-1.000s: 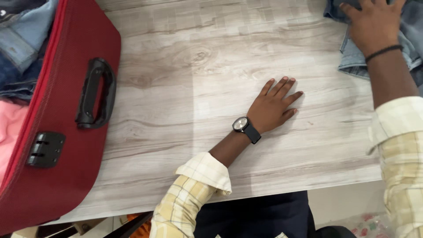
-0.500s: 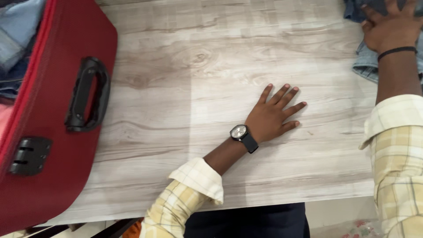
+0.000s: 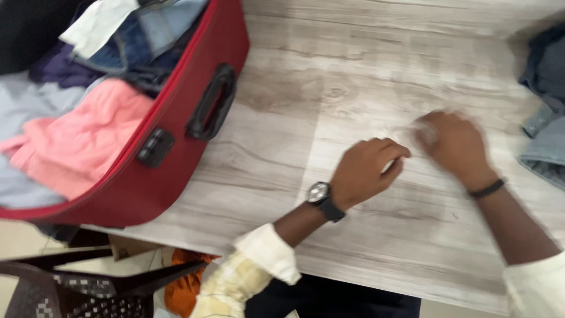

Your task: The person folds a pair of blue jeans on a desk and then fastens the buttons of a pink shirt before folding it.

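Both hands sit close together on the pale wood-grain table (image 3: 353,70), near its middle and empty as far as the view shows. The left hand (image 3: 368,171), with a dark wristwatch (image 3: 321,194), is curled loosely, fingers bent under, knuckles up. The right hand (image 3: 453,144) is blurred by motion; it seems half-closed over the tabletop, but whether anything small is pinched under it I cannot tell. Off to the far right lies a heap of denim clothes (image 3: 544,118) — well apart from both hands, nothing touching it. At the left stands an open red suitcase (image 3: 176,135) with a black handle (image 3: 212,103), holding a pink garment (image 3: 76,147) among blue and purple ones. A dark woven chair (image 3: 76,288) shows at the near left under the table edge. The work looks like handling clothes between heap and case; to do it well, I judge the hands should spread flat and wide before taking cloth, grip a garment at two edges rather than bunching it — and keep the bare middle of the table for smoothing.
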